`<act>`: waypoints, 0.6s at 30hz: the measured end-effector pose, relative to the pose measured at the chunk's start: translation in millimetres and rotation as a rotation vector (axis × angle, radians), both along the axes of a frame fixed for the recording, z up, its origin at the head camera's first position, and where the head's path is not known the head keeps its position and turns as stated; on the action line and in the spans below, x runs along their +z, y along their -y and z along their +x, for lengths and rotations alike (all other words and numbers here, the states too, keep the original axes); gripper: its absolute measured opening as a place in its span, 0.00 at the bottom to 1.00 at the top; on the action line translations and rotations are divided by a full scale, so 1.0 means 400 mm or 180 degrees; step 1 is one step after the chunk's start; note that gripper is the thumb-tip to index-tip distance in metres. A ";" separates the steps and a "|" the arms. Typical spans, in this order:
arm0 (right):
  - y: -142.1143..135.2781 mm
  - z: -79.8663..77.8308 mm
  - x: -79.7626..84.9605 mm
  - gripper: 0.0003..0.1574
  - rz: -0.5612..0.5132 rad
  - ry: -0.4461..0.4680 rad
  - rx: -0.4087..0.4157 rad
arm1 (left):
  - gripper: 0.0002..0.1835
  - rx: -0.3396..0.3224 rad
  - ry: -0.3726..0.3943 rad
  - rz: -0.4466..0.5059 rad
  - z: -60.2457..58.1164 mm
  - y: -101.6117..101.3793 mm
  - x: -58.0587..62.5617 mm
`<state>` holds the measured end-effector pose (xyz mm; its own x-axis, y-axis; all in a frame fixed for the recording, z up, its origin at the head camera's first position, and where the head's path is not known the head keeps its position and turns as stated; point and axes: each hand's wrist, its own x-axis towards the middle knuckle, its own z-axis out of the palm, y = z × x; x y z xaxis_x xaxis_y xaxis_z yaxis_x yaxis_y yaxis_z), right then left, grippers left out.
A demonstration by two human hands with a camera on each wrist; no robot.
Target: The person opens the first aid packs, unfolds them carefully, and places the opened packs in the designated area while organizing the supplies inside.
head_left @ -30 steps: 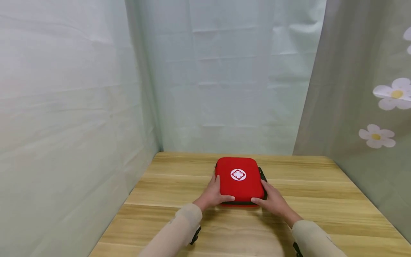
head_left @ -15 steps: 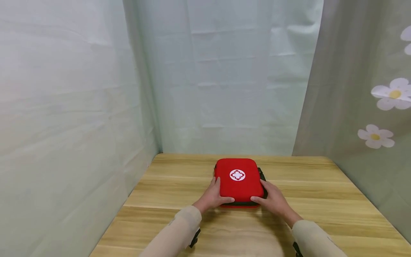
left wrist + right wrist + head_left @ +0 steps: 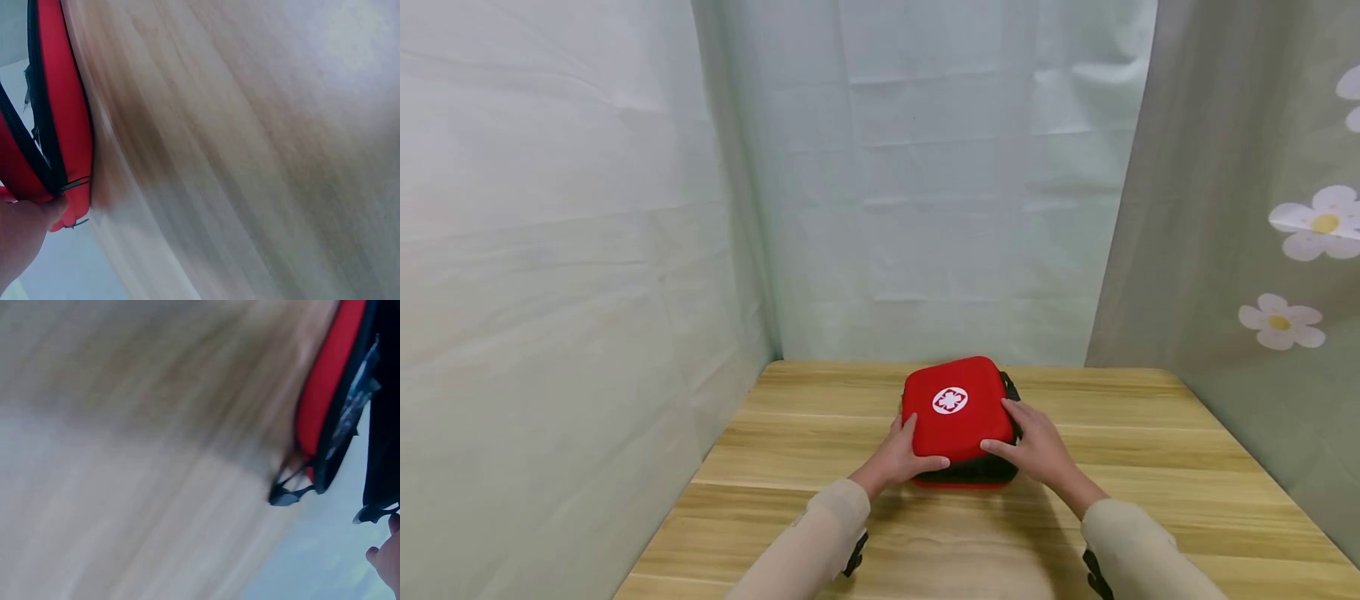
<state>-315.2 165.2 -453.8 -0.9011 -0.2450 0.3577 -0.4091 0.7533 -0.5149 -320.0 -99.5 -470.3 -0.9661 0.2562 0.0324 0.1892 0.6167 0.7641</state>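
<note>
Red case [image 3: 961, 435]: is sitting on the tabletop [image 3: 760, 467], lid [image 3: 983, 400] (white emblem [image 3: 950, 401] showing) slanting upward.
Left hand [image 3: 897, 455]: grip is clamping the case's near-left corner.
Right hand [image 3: 1039, 447]: grip is pinching the lid's raised side.

The left arm [image 3: 805, 542] and right arm [image 3: 1142, 550] are slanting forward and inward. The left grip [image 3: 895, 457] and right grip [image 3: 1037, 446] are facing each other, both holding, thumbs pointing inward and standing apart from the fingers; the right is sitting slightly higher in the head view.
</note>
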 end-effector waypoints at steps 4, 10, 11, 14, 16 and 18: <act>0.017 -0.001 0.031 0.54 0.0062 -0.0008 -0.0032 | 0.58 0.0006 -0.0051 0.0115 -0.002 0.000 0.004; 0.043 -0.001 0.065 0.42 -0.0040 -0.0061 0.0017 | 0.56 0.0018 -0.0045 0.0260 -0.005 0.002 0.014; 0.047 0.001 0.071 0.41 -0.0058 -0.0077 0.0034 | 0.56 0.0012 -0.0050 0.0271 -0.006 0.002 0.016; 0.063 -0.002 0.090 0.37 -0.0072 -0.0157 0.0073 | 0.56 0.0031 -0.0069 0.0214 -0.005 0.002 0.026; 0.076 -0.001 0.105 0.35 -0.0071 -0.0210 0.0100 | 0.57 0.0097 -0.0045 0.0098 -0.005 0.001 0.033; 0.090 -0.003 0.118 0.34 -0.0073 -0.0284 0.0141 | 0.57 0.0143 -0.0035 0.0017 -0.005 -0.001 0.043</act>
